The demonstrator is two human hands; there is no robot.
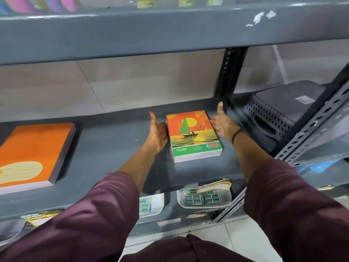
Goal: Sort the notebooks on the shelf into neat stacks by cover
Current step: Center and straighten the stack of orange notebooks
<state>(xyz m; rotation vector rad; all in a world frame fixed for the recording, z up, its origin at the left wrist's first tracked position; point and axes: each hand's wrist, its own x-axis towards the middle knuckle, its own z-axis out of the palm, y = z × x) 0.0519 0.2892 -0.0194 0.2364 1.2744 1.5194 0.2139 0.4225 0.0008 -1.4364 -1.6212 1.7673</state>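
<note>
Grey steel shelving (pixel 113 148) against a pale tiled wall formed the setting, viewed from the head camera. Left hand (pixel 157 136) and right hand (pixel 222 125) flanked a small stack of sailboat-cover notebooks (pixel 193 134), palms facing inward and thumbs raised. The left palm pressed flat against the stack's left edge; the right palm lay at or just beside the right edge, and contact there could not be confirmed. Neither hand was clenched: both were spread flat, bracketing the stack rather than gripping it. A dark band (pixel 237 134) circled the right wrist, and maroon sleeves (pixel 294 205) covered both forearms. The stack lay flat on the middle shelf, its green lower band toward the viewer, edges fairly aligned. Well apart to the left, on the same shelf, lay a larger stack of orange-cover notebooks (pixel 32 152). To the right, on the adjoining shelf unit, sat a dark perforated plastic stool (pixel 279 110). Below, a white basket (pixel 205 199) held small blue-labelled packets. Blurred coloured items stood on the shelf above.
</note>
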